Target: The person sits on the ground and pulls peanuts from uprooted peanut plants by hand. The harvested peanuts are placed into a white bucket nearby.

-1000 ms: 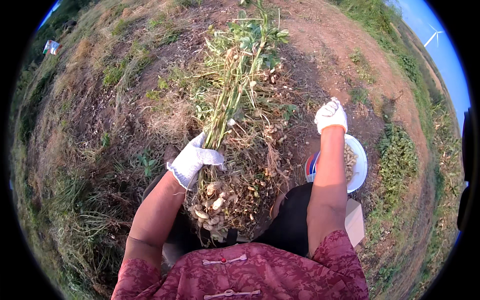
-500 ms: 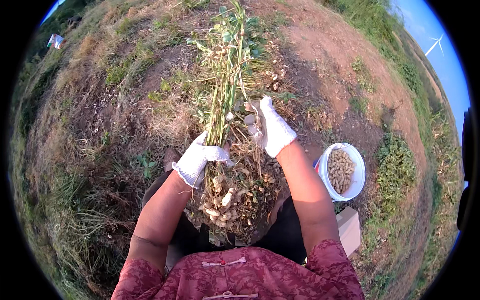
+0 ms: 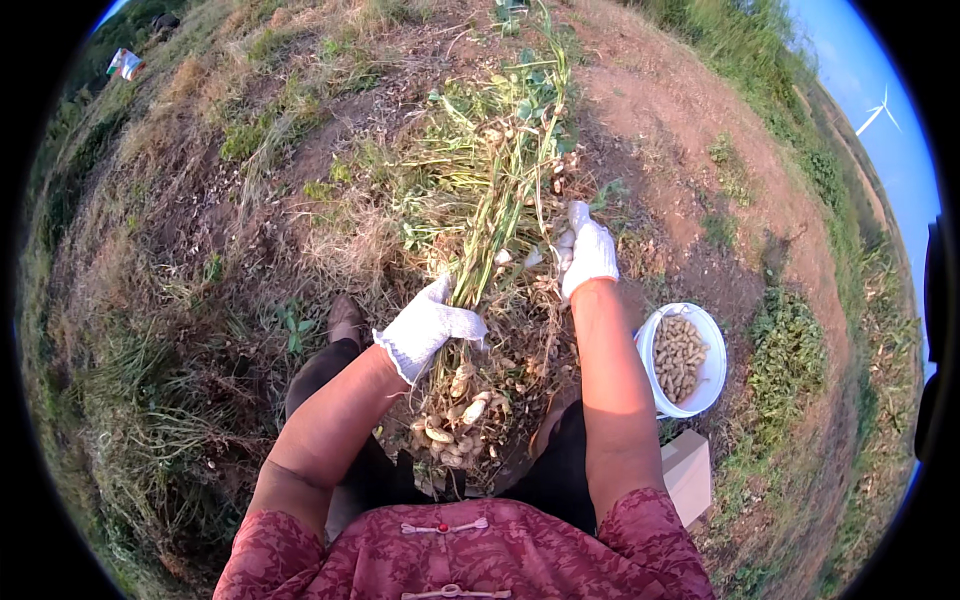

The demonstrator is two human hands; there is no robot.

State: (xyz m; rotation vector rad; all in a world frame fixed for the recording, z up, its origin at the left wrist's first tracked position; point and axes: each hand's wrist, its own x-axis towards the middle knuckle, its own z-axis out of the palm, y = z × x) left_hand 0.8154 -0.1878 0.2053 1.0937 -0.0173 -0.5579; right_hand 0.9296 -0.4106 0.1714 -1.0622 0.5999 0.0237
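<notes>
ground [image 3: 665, 110]: reddish bare soil toward the far right edge, dry grass [image 3: 190, 190] and weeds across the left side
plant heap [image 3: 450, 165]: green and straw-coloured stems, lying along the middle of the ground
bucket [image 3: 714, 368]: white, upright, on the right side of the ground
box [image 3: 687, 476]: cardboard, just nearside of the bucket
shoe [image 3: 345, 318]: brown, left of the heap

On the near right, 1 light brown box [image 3: 687, 478] sits on the ground. Farther right grows a patch of low leafy plants [image 3: 790, 345]. At the far right, 1 white wind turbine [image 3: 881, 112] stands against blue sky [image 3: 850, 50], beyond tall green grass [image 3: 700, 40]. At the far left is 1 white bag [image 3: 125, 64] with coloured patches. Bare reddish soil [image 3: 650, 100] stretches far.
</notes>
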